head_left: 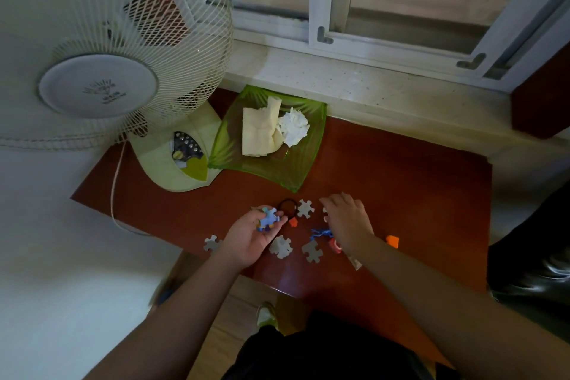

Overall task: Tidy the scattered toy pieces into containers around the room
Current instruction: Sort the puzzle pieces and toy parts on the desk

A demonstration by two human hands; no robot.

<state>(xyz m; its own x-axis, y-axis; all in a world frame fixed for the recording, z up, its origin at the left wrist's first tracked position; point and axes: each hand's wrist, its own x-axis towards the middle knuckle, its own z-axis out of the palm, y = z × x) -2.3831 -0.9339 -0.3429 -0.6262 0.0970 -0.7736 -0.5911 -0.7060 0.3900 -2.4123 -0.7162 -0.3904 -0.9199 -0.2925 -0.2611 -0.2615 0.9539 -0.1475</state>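
Standing over the red table [385, 170], looking down. My left hand [251, 236] is palm up, fingers curled around a small stack of puzzle pieces, the top one a blue piece [270, 216] showing its printed face; how many lie under it I cannot tell. My right hand [347, 220] is palm down on the table at about 3 o'clock from the left, fingers bent over something small and white at their tips; whether they pinch it or only touch it I cannot tell. Loose pieces lie grey side up between and around my hands: one [305, 208] just at 9 o'clock of my right fingers, one [280, 246] just at 4 o'clock of my left hand, one [312, 251] beside that at 3 o'clock, and one [212, 243] at 8 o'clock of my left hand near the table edge. A black hair tie [288, 207] rests at 12 o'clock of my left fingertips, a small orange block [293, 221] touching its lower side. A blue toy [320, 232] sits partly under my right wrist, a red bit [335, 246] just below it, and an orange brick [392, 241] at 3 o'clock of my right forearm. Further back, at 12 o'clock, a green tray [296, 176] holds a folded cloth [259, 133] and a crumpled tissue [294, 126] touching it. The fan [123, 55] stands at 10 o'clock, its base just beside the tray, with the window sill [370, 83] behind.
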